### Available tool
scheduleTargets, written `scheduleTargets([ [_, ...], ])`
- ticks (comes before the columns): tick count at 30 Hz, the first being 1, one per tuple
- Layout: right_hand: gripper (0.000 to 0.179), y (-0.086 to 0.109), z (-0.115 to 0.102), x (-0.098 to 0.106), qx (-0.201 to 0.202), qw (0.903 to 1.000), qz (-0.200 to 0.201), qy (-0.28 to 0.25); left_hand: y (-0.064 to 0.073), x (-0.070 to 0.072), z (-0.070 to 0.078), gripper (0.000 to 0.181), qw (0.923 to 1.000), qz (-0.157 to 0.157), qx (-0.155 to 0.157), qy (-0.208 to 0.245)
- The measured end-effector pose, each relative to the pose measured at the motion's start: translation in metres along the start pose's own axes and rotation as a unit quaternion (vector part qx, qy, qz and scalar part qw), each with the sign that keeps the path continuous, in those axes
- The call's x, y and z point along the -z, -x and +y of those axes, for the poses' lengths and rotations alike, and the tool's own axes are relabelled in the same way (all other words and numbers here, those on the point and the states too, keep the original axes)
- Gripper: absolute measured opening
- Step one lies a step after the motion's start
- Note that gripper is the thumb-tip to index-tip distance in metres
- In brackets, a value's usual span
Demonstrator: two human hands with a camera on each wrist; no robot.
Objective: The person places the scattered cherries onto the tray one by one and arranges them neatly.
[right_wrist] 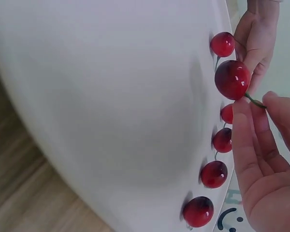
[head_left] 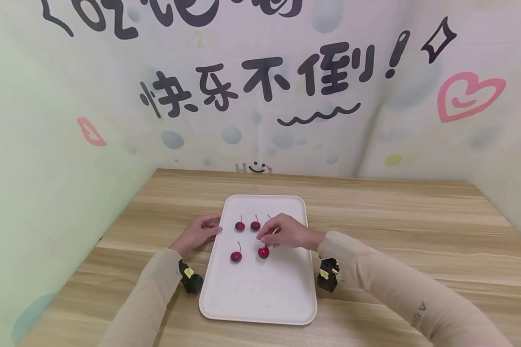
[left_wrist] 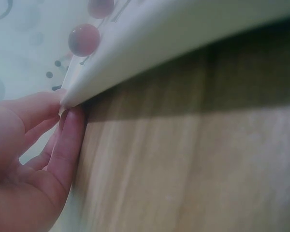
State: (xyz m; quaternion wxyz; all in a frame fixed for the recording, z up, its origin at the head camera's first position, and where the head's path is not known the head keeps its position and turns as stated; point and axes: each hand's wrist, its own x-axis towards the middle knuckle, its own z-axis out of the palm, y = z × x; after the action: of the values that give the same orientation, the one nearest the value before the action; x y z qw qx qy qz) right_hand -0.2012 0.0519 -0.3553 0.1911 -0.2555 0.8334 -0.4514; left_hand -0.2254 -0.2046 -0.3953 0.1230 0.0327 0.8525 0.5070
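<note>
By its green stem, my right hand point(head_left: 288, 232) pinches a dark red cherry point(head_left: 263, 252) over the middle of the white tray point(head_left: 260, 299). The right wrist view shows that cherry point(right_wrist: 232, 79) large, its stem between thumb and finger; whether it touches the tray I cannot tell. At the tray's left edge, my left hand point(head_left: 199, 232) holds the rim, thumb and fingers meeting there in the left wrist view. Two cherries with upright stems, one left point(head_left: 239, 226) and one right point(head_left: 255, 225), sit farther back. Another cherry point(head_left: 236, 257) lies nearer. My right hand partly hides others.
The tray lies on a wood-grain table point(head_left: 395, 226). A printed wall sheet point(head_left: 260, 135) with lettering and a pink heart stands behind the table. Black wrist devices, left point(head_left: 192, 280) and right point(head_left: 327, 275), sit close to the tray's sides.
</note>
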Motion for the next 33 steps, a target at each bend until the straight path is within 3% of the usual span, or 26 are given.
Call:
scheduleTargets([
  [9,0.014,-0.008,-0.003,-0.01,-0.022,0.9998,0.002,-0.002,-0.002,0.001,-0.001,0.043,1.0,-0.002,0.002,0.003],
  [19,0.013,-0.014,-0.003,-0.023,-0.065,0.9967,0.031,0.037,-0.002,0.0,0.0,0.044,1.0,-0.001,0.002,-0.008],
  [33,0.012,-0.022,0.002,-0.028,-0.126,0.9903,0.054,0.023,-0.002,0.0,-0.002,0.044,1.0,-0.002,-0.003,-0.006],
])
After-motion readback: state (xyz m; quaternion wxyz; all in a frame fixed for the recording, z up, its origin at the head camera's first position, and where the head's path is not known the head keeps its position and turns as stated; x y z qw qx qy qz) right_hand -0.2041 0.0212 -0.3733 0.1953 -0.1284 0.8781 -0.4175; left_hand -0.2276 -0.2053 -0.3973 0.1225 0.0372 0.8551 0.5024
